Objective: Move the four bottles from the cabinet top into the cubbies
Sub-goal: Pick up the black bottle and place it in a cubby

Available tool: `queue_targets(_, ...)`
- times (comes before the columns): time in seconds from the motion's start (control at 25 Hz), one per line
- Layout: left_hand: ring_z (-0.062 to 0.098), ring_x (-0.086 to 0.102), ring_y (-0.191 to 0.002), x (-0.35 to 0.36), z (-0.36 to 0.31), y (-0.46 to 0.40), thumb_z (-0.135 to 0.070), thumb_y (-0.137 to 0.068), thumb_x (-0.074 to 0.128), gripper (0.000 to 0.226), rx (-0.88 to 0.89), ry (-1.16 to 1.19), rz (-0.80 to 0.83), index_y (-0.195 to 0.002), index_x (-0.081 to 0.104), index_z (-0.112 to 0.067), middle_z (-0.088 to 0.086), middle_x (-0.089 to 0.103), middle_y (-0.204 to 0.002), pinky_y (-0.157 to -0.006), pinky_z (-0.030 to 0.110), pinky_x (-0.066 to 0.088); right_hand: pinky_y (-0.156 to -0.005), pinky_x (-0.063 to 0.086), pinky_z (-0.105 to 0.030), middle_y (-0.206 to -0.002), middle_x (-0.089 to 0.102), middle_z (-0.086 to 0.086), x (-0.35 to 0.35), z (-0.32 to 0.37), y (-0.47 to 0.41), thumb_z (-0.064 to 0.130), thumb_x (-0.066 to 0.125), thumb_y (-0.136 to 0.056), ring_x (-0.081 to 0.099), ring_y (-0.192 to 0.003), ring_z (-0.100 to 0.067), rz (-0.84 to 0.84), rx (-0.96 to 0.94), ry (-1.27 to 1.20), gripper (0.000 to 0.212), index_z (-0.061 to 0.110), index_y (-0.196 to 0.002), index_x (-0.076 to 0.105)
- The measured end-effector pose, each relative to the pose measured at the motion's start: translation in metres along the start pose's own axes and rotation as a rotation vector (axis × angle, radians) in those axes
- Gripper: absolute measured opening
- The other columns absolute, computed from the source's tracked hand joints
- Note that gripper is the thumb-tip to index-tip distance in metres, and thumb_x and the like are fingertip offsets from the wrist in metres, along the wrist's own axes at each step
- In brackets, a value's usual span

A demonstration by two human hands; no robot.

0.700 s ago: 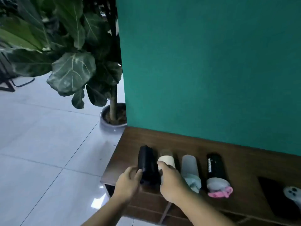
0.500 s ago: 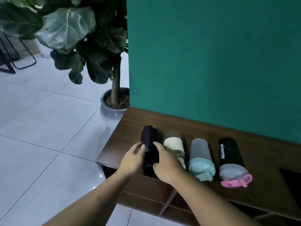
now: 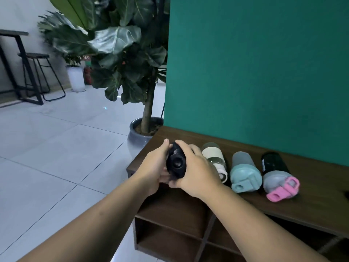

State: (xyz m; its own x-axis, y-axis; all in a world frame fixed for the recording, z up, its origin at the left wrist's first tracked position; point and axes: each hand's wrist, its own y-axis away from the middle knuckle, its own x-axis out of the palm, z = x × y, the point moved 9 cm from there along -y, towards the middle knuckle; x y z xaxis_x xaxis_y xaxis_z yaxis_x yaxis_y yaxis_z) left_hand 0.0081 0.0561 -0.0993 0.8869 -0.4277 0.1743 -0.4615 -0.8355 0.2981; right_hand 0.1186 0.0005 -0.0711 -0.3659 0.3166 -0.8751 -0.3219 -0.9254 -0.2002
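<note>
A black bottle (image 3: 176, 163) is held at the left end of the dark wooden cabinet top (image 3: 311, 188), its cap end facing me. My left hand (image 3: 154, 165) and my right hand (image 3: 196, 167) both grip it from either side. To its right three bottles lie on their sides: a cream-banded one (image 3: 214, 157), a grey one with a teal lid (image 3: 244, 172), and a black one with a grey and pink lid (image 3: 277, 174). Open cubbies (image 3: 170, 229) show under the top.
A teal wall (image 3: 264, 63) backs the cabinet. A large potted plant (image 3: 139, 137) stands on the tiled floor just left of the cabinet. A stool (image 3: 40, 76) and table legs are far left. A dark object (image 3: 347, 194) peeks in at the right edge.
Both hands have closed around the black bottle and lifted its near end off the cabinet top. The head view has tilted up and drawn closer.
</note>
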Motion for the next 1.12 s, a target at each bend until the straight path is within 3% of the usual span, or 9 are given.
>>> queue_targets(0.08, 0.028, 0.078, -0.094, -0.013, 0.007, 0.043, -0.061, -0.107, 0.044, 0.047, 0.021, 0.014, -0.012, -0.118, 0.076, -0.028, 0.007, 0.082, -0.107, -0.076, 0.041, 0.065, -0.089, 0.054, -0.043, -0.140, 0.051, 0.012, -0.014, 0.029, 0.037, 0.053, 0.085, -0.054, 0.063, -0.115, -0.026, -0.026, -0.057, 0.060, 0.103, 0.051, -0.140, 0.028)
queue_targets(0.2, 0.029, 0.073, -0.095, -0.038, 0.034, 0.096, -0.055, -0.109, 0.044, 0.048, 0.009, 0.111, -0.048, -0.119, 0.076, -0.021, 0.008, 0.078, -0.103, -0.085, 0.048, 0.064, -0.080, 0.055, -0.040, -0.118, 0.063, 0.011, -0.024, 0.056, 0.092, 0.061, 0.077, -0.053, 0.066, -0.100, -0.024, -0.017, -0.043, 0.027, 0.081, 0.048, -0.121, 0.037)
queue_targets(0.32, 0.029, 0.067, -0.112, -0.062, 0.096, 0.119, -0.056, -0.105, 0.051, 0.038, -0.092, 0.143, -0.110, -0.111, 0.078, -0.029, 0.000, 0.072, -0.106, -0.090, 0.050, 0.061, -0.078, 0.056, -0.039, -0.104, 0.067, 0.013, -0.010, 0.054, 0.127, 0.065, 0.078, -0.046, 0.067, -0.090, -0.020, 0.030, 0.041, -0.080, 0.080, 0.044, -0.110, 0.036)
queue_targets(0.4, 0.026, 0.069, -0.114, -0.064, 0.148, 0.115, -0.057, -0.099, 0.061, 0.041, -0.190, 0.300, -0.049, -0.098, 0.087, -0.026, 0.001, 0.080, -0.104, -0.099, 0.059, 0.059, -0.083, 0.056, -0.039, -0.102, 0.067, 0.016, 0.016, 0.043, 0.138, 0.062, 0.082, -0.043, 0.066, -0.091, -0.011, 0.082, 0.088, -0.165, 0.080, 0.042, -0.108, 0.040)
queue_targets(0.48, 0.027, 0.072, -0.109, -0.062, 0.197, 0.094, -0.049, -0.094, 0.072, 0.036, -0.266, 0.526, 0.010, -0.102, 0.089, -0.019, 0.008, 0.082, -0.110, -0.094, 0.060, 0.062, -0.086, 0.056, -0.037, -0.102, 0.068, 0.018, 0.052, 0.024, 0.141, 0.059, 0.084, -0.043, 0.066, -0.092, -0.005, 0.107, 0.124, -0.206, 0.076, 0.042, -0.108, 0.048)
queue_targets(0.6, 0.030, 0.073, -0.113, -0.066, 0.247, 0.053, -0.037, -0.095, 0.072, 0.039, -0.363, 0.689, -0.050, -0.122, 0.082, -0.010, 0.016, 0.080, -0.123, -0.092, 0.056, 0.063, -0.090, 0.055, -0.037, -0.113, 0.065, 0.015, 0.101, 0.001, 0.129, 0.069, 0.075, -0.051, 0.064, -0.105, -0.011, 0.080, 0.159, -0.072, 0.076, 0.043, -0.119, 0.052)
queue_targets(0.76, 0.030, 0.073, -0.118, -0.066, 0.273, -0.016, -0.040, -0.099, 0.068, 0.042, -0.398, 0.719, -0.083, -0.129, 0.077, -0.012, 0.016, 0.077, -0.130, -0.076, 0.047, 0.066, -0.101, 0.049, -0.041, -0.134, 0.057, 0.002, 0.157, -0.026, 0.090, 0.065, 0.078, -0.062, 0.051, -0.125, -0.022, -0.017, 0.219, 0.033, 0.098, 0.034, -0.145, 0.035)
queue_targets(0.92, 0.028, 0.077, -0.107, -0.078, 0.294, -0.099, -0.055, -0.099, 0.063, 0.053, -0.423, 0.643, -0.145, -0.134, 0.072, -0.016, 0.011, 0.070, -0.141, -0.062, 0.039, 0.066, -0.100, 0.049, -0.044, -0.126, 0.062, -0.001, 0.192, -0.052, 0.034, 0.057, 0.084, -0.061, 0.054, -0.121, -0.026, -0.060, 0.210, 0.054, 0.091, 0.032, -0.139, 0.043)
queue_targets(1.12, 0.029, 0.069, -0.101, -0.090, 0.306, -0.152, -0.038, -0.103, 0.066, 0.043, -0.407, 0.606, -0.255, -0.138, 0.065, -0.014, 0.013, 0.067, -0.140, -0.055, 0.039, 0.065, -0.100, 0.050, -0.047, -0.128, 0.065, -0.007, 0.224, -0.078, -0.022, 0.059, 0.086, -0.058, 0.056, -0.125, -0.031, -0.021, 0.201, 0.114, 0.097, 0.031, -0.142, 0.045)
